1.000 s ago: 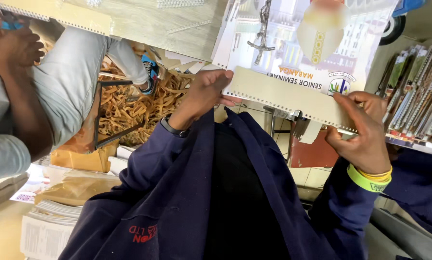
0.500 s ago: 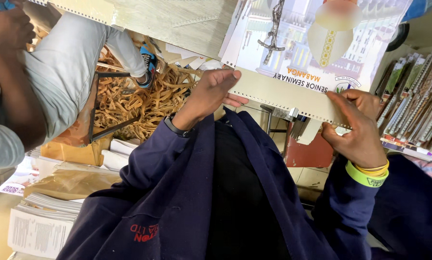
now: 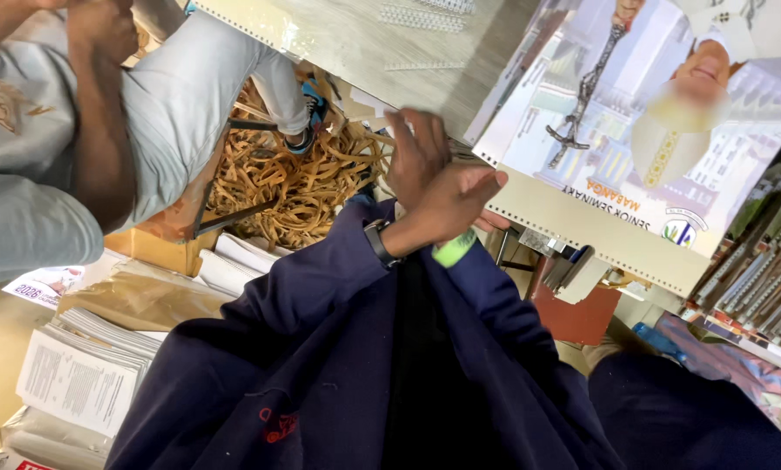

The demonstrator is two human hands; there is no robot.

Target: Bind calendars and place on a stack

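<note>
A large printed calendar sheet (image 3: 634, 130) with a punched lower edge lies tilted in front of me, beside a pale wood-look sheet (image 3: 364, 35). My two hands meet and cross at its left corner. My left hand (image 3: 451, 204), a dark watch on its wrist, has the thumb on the calendar's punched edge and fingertips showing below it. My right hand (image 3: 412, 148), with a green wristband, reaches up behind the left one with fingers spread, touching nothing that I can make out. Dark blue sleeves cover both arms.
Another person in grey clothes (image 3: 173, 96) stands close on the left. A heap of tan rubber bands (image 3: 294, 187) lies beyond my hands. Stacks of printed sheets (image 3: 77, 374) and a brown paper parcel (image 3: 147, 296) sit lower left. Upright books (image 3: 773, 261) line the right.
My right hand left the calendar's right end and swung left, now crossing my left hand. The calendar has tilted and shifted right in view.
</note>
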